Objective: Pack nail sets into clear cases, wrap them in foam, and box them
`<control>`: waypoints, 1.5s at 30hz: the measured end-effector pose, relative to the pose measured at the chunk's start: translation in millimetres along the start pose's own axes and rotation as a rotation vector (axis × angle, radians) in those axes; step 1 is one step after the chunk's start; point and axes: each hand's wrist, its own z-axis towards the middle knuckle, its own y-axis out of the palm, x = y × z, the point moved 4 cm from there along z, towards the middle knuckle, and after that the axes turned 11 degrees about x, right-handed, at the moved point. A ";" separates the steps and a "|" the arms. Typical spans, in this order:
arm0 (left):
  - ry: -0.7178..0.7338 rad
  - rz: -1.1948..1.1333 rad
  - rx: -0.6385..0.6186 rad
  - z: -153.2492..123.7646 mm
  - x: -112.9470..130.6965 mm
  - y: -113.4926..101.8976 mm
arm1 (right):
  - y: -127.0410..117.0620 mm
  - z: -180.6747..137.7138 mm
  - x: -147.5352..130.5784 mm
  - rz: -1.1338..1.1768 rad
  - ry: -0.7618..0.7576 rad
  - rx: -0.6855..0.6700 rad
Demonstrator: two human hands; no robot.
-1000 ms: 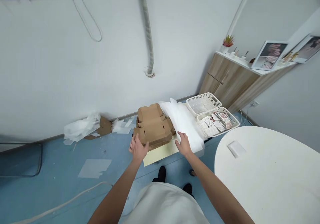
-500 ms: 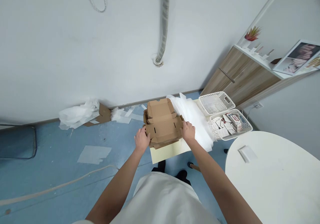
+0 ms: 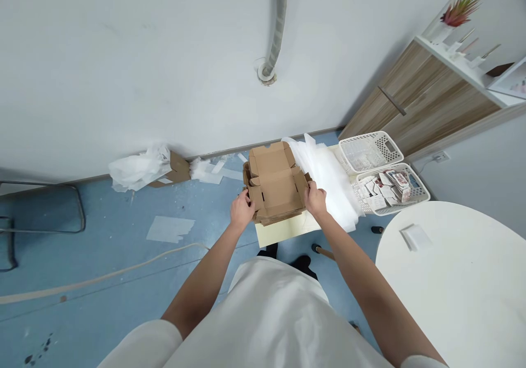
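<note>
An unfolded brown cardboard box [image 3: 277,188] lies on top of a stack of similar flat boxes, its panel with tabs pointing away from me. My left hand [image 3: 242,209] is closed at its left side flap, fingers bent around the edge. On the opposite side, my right hand [image 3: 315,199] pinches the right flap, thumb toward the inside. The stack rests on a pale yellow board [image 3: 283,231]. White foam sheets [image 3: 329,187] are piled just right of my right hand.
Two white plastic baskets stand to the right; the nearer basket [image 3: 423,193] holds many small printed cards. A round white table [image 3: 456,280] is at the right, with a small white packet [image 3: 415,237] on it. Plastic wrapping [image 3: 139,168] and a carton [image 3: 179,168] lie by the wall.
The view has shifted, so the surroundings appear displaced. Both hands remain at the box's side flaps, which look slightly more raised now.
</note>
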 end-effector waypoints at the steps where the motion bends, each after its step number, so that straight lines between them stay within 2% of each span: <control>1: -0.005 -0.015 -0.010 -0.2 0.8 0.5 | -1.4 -1.1 -1.5 0.023 -0.014 0.013; 6: -0.078 -0.089 -0.065 2.7 0.3 6.0 | -12.7 -2.8 -15.4 0.072 -0.093 0.046; 10: -0.095 -0.127 -0.037 6.0 -1.7 8.7 | -19.0 -3.4 -28.9 0.228 -0.143 0.010; 16: -0.040 -0.203 0.089 6.9 2.4 1.1 | -24.5 -1.8 -24.1 0.551 0.066 0.048; 22: -0.099 -0.434 0.139 6.0 10.1 -2.8 | -46.2 -3.2 -20.2 0.802 0.185 0.121; 26: -0.191 -0.789 0.065 5.3 17.0 1.7 | -60.2 -6.4 -15.3 0.907 0.219 0.148; 31: -0.374 -1.012 -0.134 2.8 28.1 14.6 | -55.5 -21.3 8.9 1.061 0.428 0.125; 33: -0.411 -1.021 -0.197 2.4 33.2 25.4 | -51.5 -29.7 20.2 1.092 0.485 0.143; 35: -0.414 -0.958 -0.208 3.9 36.9 39.2 | -48.2 -37.9 31.1 1.119 0.535 0.161; 40: -0.330 -0.744 -0.290 13.2 49.1 73.6 | -49.3 -52.6 51.4 1.102 0.548 0.188; 43: -0.310 -0.590 -0.273 19.0 59.9 77.3 | -55.1 -57.9 58.3 1.072 0.494 0.177; 45: -0.284 -0.597 -0.256 19.5 71.6 74.0 | -63.0 -62.2 64.3 1.037 0.448 0.211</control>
